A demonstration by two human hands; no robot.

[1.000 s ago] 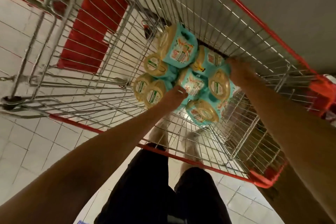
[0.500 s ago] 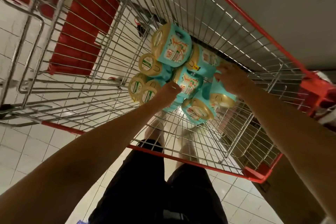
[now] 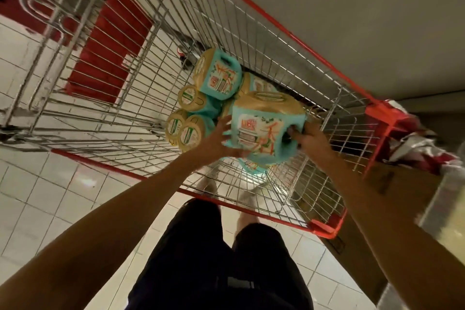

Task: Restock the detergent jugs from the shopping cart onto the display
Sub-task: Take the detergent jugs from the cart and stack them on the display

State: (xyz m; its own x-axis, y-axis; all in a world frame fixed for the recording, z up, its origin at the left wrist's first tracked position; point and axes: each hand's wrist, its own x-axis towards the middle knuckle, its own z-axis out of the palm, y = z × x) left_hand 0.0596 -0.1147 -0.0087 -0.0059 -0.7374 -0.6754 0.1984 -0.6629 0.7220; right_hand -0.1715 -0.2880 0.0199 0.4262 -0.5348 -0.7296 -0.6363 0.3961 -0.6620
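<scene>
A turquoise detergent jug [image 3: 261, 128] with a tan top and a printed label is lifted above the pile inside the shopping cart [image 3: 161, 40]. My right hand [image 3: 305, 137] grips its handle on the right side. My left hand [image 3: 217, 139] presses flat against the jug's lower left side, fingers spread. Several more jugs [image 3: 201, 108] of the same kind lie on the wire floor of the cart, behind and left of the lifted one; another [image 3: 254, 167] shows just beneath it.
The cart has wire walls and a red rim [image 3: 120, 171] at my legs. A red panel [image 3: 105, 53] lies beyond the left wall. A brown cardboard box [image 3: 392, 184] and red-white packaging [image 3: 425, 148] stand to the right. White floor tiles [image 3: 37, 209] on the left.
My right hand has taken a jug by its handle and lifted it out of the pile toward me. My left hand has moved from the pile onto that jug's side.
</scene>
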